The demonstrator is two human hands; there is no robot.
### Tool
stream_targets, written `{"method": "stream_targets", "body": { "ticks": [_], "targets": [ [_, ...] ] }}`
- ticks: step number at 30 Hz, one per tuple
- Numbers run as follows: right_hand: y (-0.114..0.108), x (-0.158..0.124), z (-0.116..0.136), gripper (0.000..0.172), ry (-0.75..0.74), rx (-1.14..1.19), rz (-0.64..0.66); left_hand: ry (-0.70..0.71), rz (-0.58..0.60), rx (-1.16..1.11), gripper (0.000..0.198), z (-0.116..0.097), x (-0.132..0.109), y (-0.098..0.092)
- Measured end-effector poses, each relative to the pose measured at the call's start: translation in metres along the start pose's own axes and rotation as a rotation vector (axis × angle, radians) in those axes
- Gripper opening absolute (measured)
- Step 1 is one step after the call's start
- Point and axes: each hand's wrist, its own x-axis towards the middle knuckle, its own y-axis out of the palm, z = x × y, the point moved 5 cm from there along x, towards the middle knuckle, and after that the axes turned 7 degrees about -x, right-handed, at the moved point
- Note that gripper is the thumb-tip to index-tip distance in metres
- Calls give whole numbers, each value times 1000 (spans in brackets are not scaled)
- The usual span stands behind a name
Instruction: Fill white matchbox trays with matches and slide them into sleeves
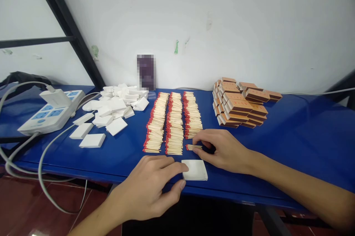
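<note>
Near the table's front edge lies a white matchbox tray [195, 170], and my left hand [155, 182] holds its left end between thumb and index finger. My right hand [224, 151] pinches a small bunch of red-headed matches [191, 147] on the tabletop, just beyond the tray. Behind them stand three long rows of matches: a left row [155, 125], a middle row [174, 125] and a right row [192, 116], their red heads all pointing left. The right row ends close to my right fingertips.
White matchbox trays [116, 105] lie heaped at the left, with a few loose in front. Orange-brown matchbox sleeves [238, 105] are stacked at the right. A power strip [52, 112] with a plugged-in charger and looping white cables occupies the far left of the blue table [299, 147]. A blurred dark rectangle [146, 72] leans against the wall.
</note>
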Motion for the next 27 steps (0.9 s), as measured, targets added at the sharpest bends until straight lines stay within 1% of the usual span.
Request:
{"method": "stream_targets", "body": {
  "ticks": [7, 13, 21, 27],
  "targets": [
    [0, -1, 1, 17, -31, 32, -13, 6, 0, 27, 23, -1, -1, 1],
    [-2, -2, 0, 22, -20, 63, 0, 7, 3, 24, 22, -1, 0, 0],
    [1, 0, -2, 15, -2, 15, -18, 0, 10, 26, 22, -1, -1, 2],
    [1, -1, -4, 15, -4, 36, -3, 8, 1, 18, 23, 0, -1, 2]
  ]
}}
